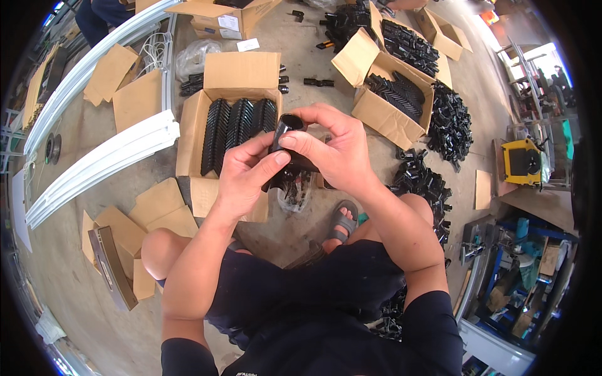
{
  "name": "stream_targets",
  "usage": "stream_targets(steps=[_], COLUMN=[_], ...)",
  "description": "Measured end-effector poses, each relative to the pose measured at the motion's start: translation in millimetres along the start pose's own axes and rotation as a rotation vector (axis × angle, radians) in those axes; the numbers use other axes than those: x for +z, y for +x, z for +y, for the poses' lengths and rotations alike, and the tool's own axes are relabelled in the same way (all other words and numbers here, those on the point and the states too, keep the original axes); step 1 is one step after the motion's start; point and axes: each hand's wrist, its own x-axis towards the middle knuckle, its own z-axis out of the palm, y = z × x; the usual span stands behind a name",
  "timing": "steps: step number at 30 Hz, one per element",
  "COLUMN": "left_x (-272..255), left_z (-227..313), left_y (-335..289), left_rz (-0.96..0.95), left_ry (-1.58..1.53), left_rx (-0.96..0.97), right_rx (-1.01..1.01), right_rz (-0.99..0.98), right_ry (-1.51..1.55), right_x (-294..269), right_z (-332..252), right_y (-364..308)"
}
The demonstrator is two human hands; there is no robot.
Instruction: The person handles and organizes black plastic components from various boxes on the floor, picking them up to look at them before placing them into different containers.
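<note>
Between both hands, in front of my knees, I hold a glossy black tubular part (pixel 288 124) with a round hollow end turned up. My left hand (pixel 251 164) grips its lower left side, thumb pressed against it. From the right, my right hand (pixel 332 145) closes on it with the thumb across its front. My fingers hide much of its lower portion. Just beyond my left hand stands an open cardboard box (pixel 193 135) with neat rows of black parts (pixel 239 128). Below the hands, a clear plastic bag (pixel 293 195) with small pieces lies on the floor.
Another open carton (pixel 392 128) with black parts stands at the right. Heaps of loose black parts (pixel 448 125) spread along the right side, beside my knee. White metal profiles (pixel 106 166) lie at the left. A yellow machine (pixel 522 163) is at the far right.
</note>
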Motion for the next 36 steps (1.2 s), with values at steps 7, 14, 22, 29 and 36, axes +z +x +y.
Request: stream_targets(steps=[7, 14, 22, 29, 36], left_x=[6.5, 10.7, 3.7, -7.8, -12.7], left_z=[2.6, 9.2, 7.9, 18.0, 15.9], left_y=[0.9, -0.2, -3.6, -8.6, -6.8], left_rz=[0.026, 0.016, 0.124, 0.198, 0.242], left_ry=[-0.066, -0.217, -0.24, -0.193, -0.139], left_rx=[-0.157, -0.135, -0.185, -0.222, -0.279], right_rx=[0.142, 0.154, 0.494, 0.725, 0.723], right_rz=[0.075, -0.047, 0.286, 0.132, 0.048], right_ry=[0.033, 0.169, -0.44, -0.765, -0.951], right_x=[1.6, -4.7, -81.6, -67.6, -35.2], right_z=[4.6, 4.7, 171.2, 305.3, 342.1], right_y=[-6.3, 4.4, 19.9, -80.0, -96.3])
